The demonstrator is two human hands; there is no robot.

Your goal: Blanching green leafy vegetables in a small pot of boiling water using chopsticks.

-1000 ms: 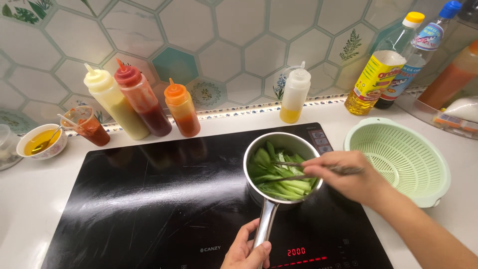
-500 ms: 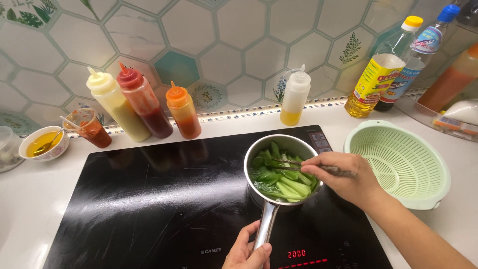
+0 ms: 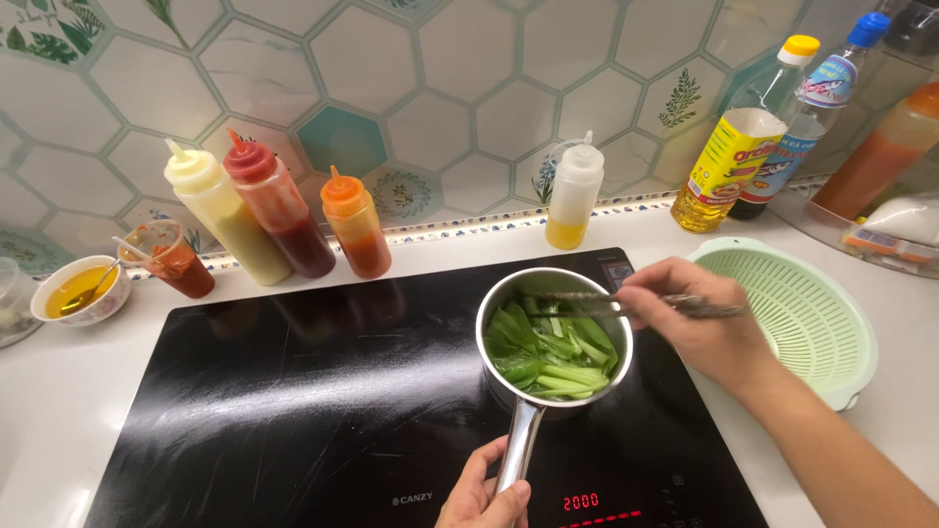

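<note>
Steel saucepan [image 3: 554, 337] of green vegetables [image 3: 551, 350] sits on the black induction hob [image 3: 293, 391]. The left hand [image 3: 484, 489] grips its handle; the right hand [image 3: 690, 318] pinches metal chopsticks [image 3: 626, 303] over the greens, beside a green colander [image 3: 812, 313].

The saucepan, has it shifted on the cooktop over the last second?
No. The saucepan sits at the same spot on the black cooktop, just behind the red display.
</note>
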